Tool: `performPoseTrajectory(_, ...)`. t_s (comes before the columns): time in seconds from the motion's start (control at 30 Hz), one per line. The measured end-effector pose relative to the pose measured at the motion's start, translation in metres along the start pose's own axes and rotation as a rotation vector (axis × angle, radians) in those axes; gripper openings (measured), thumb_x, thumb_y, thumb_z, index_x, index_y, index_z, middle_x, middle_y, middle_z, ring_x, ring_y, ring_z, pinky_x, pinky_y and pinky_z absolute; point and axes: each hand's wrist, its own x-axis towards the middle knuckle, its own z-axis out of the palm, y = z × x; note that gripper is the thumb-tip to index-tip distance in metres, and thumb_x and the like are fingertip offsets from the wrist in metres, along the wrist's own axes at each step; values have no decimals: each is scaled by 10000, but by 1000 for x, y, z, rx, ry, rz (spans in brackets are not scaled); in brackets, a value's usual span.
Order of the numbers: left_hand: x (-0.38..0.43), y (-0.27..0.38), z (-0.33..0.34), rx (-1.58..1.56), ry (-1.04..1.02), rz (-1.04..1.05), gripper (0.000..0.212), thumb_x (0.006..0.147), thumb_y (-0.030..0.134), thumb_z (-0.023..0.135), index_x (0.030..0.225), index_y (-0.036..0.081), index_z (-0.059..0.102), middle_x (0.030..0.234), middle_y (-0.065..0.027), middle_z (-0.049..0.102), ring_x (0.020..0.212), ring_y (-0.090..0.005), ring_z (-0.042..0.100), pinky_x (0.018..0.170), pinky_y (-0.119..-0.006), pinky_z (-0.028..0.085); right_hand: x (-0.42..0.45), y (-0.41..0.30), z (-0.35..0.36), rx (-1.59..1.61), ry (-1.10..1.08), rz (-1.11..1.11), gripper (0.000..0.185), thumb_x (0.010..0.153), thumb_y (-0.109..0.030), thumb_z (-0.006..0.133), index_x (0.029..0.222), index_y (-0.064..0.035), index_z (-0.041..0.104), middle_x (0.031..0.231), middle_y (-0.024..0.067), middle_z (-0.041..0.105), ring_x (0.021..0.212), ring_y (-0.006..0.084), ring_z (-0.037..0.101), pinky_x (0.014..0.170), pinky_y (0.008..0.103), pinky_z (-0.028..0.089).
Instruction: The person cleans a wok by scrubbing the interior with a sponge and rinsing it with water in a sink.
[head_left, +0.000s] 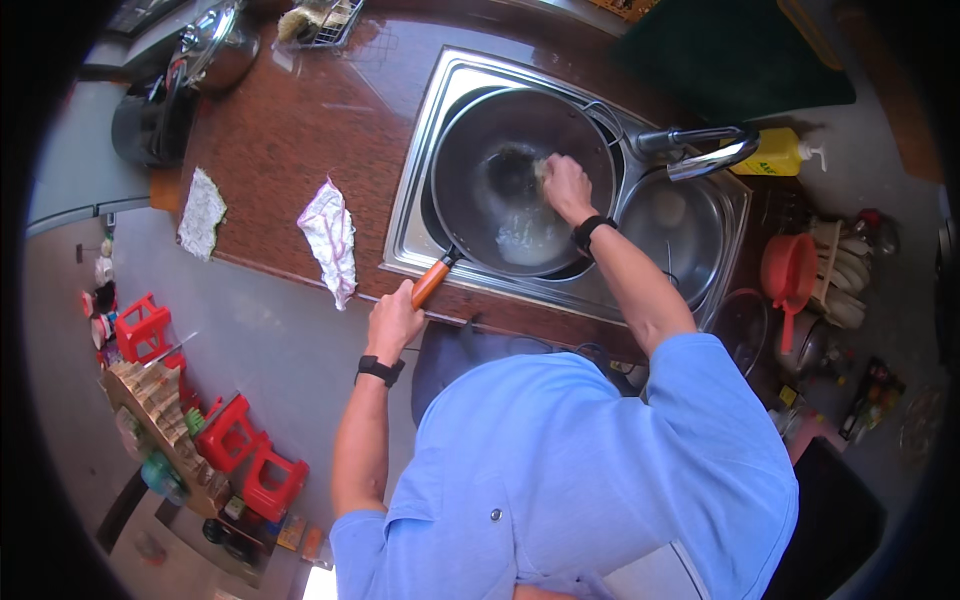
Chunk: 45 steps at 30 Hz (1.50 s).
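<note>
A large dark wok (480, 202) rests over the left basin of a steel double sink (420, 225), with cloudy water in its bottom. My left hand (394, 322) is closed around the wok's orange-brown handle (431, 283) at the counter's front edge. Inside the wok, my right hand (568, 187) presses a pale scrubber (540, 171) near the right inner wall; the fingers hide most of it. The chrome faucet (712, 154) reaches over the smaller right basin (667, 232), which holds some water and a thin metal piece.
A yellow dish-soap pump bottle (772, 152) stands behind the faucet. Two cloths (330, 240) (201, 216) lie on the brown counter (262, 142). A red strainer (787, 274) and stacked dishes (844, 274) are at the right; pots (154, 124) stand at the far left.
</note>
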Motion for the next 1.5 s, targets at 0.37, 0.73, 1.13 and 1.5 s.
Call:
performPoseTrajectory(0.37, 0, 4, 0, 80, -13, 34, 241, 850, 125, 656, 1064, 68, 563, 866, -266, 706, 886, -490, 679, 787, -589, 538, 53, -75, 66, 211, 140, -127, 408, 762, 33, 621, 1165, 3, 563, 1212, 262, 512, 1145, 472, 540, 1012, 514, 471)
performPoseTrajectory(0.73, -2, 8, 1, 78, 12, 10, 254, 839, 121, 666, 1057, 61, 550, 872, -279, 701, 899, -505, 666, 781, -603, 526, 15, -36, 43, 396, 198, -125, 87, 850, -65, 647, 899, -41, 715, 942, 233, 646, 951, 413, 620, 865, 495, 500)
performPoseTrajectory(1.13, -2, 5, 5, 128, 9, 51, 293, 835, 122, 681, 1078, 47, 535, 862, -283, 702, 872, -503, 677, 765, -597, 541, 53, -107, 90, 660, 219, -141, 245, 789, 32, 616, 1020, -47, 597, 1102, 232, 550, 1066, 425, 554, 940, 450, 479)
performPoseTrajectory(1.5, -1, 2, 10, 147, 59, 82, 277, 856, 122, 662, 1098, 58, 542, 854, -257, 710, 846, -494, 683, 744, -594, 547, 14, -51, 16, -87, -144, -759, 95, 850, -65, 606, 912, -34, 670, 1087, 153, 571, 1026, 333, 588, 893, 429, 552)
